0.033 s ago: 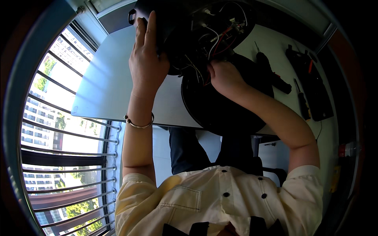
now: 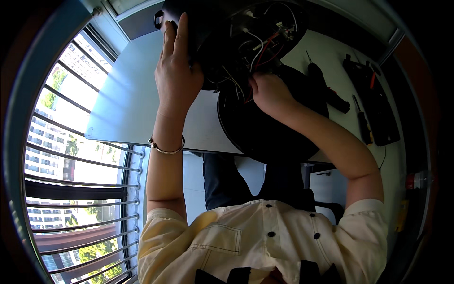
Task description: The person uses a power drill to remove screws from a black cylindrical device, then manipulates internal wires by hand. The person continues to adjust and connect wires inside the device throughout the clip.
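Observation:
A black appliance housing (image 2: 182, 9) is tilted on the table, its open side showing white and red wires (image 2: 258, 52) and small parts. My left hand (image 2: 178, 78) lies along the housing's left side with fingers stretched out. Over a round black cover (image 2: 283, 130) at the table's near edge is my right hand (image 2: 270, 92), its fingers pinched where the wires come down out of the housing. Deep shadow partly hides its fingertips and the wire ends.
On the right of the white table (image 2: 125, 102) lie a black power driver (image 2: 326, 87), a screwdriver (image 2: 362, 123) and a long black tool case (image 2: 373, 102). A barred window (image 2: 80, 165) runs down the left side. Past the table's right edge is a clear bottle with a red band (image 2: 418, 180).

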`<state>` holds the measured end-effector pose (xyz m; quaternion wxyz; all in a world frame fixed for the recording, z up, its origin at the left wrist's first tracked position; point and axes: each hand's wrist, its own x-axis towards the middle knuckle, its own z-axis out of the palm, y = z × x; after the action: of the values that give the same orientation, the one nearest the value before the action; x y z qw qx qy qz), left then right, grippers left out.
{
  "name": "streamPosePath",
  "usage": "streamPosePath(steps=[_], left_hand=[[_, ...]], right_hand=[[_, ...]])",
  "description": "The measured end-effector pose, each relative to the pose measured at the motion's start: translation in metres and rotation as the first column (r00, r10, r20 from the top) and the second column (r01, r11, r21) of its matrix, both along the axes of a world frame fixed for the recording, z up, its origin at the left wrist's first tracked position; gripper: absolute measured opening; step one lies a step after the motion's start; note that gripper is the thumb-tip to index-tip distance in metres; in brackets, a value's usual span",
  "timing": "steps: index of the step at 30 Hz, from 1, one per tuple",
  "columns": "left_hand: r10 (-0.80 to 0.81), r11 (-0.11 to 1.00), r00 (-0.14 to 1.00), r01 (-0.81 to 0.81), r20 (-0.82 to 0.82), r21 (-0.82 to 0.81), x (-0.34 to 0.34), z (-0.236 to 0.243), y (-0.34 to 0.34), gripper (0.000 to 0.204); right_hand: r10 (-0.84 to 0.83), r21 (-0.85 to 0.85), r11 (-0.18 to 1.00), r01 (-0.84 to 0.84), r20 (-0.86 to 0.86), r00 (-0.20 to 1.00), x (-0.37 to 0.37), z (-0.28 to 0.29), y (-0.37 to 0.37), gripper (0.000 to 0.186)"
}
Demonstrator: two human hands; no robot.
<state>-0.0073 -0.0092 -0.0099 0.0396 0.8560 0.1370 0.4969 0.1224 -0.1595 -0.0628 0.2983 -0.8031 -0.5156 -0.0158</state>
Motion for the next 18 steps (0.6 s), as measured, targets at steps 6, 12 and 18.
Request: streamPosePath(steps=[6,12,18], left_hand=[[0.001,1.0,1.0,-0.001,0.005,0.028,0.0,-0.001,0.001,0.08],[0.029,0.995,0.997,-0.035,0.067,0.089,0.002,0.001,-0.003,0.08],[-0.018,1.0,1.0,0.017,0.023,0.02,0.001,0.0,0.001,0.077]], right_hand=[[-0.017,-0.04,0.999,0.018,0.003,1.0,-0.003,0.003,0.0,0.013],[-0.066,-0.009,0.998,0.067,0.101,0.993,-0.004,0.002,0.002,0.015],[0.06,0.066,0.998,0.016,-0.966,0.251,0.004,0.021,0.005,0.026]])
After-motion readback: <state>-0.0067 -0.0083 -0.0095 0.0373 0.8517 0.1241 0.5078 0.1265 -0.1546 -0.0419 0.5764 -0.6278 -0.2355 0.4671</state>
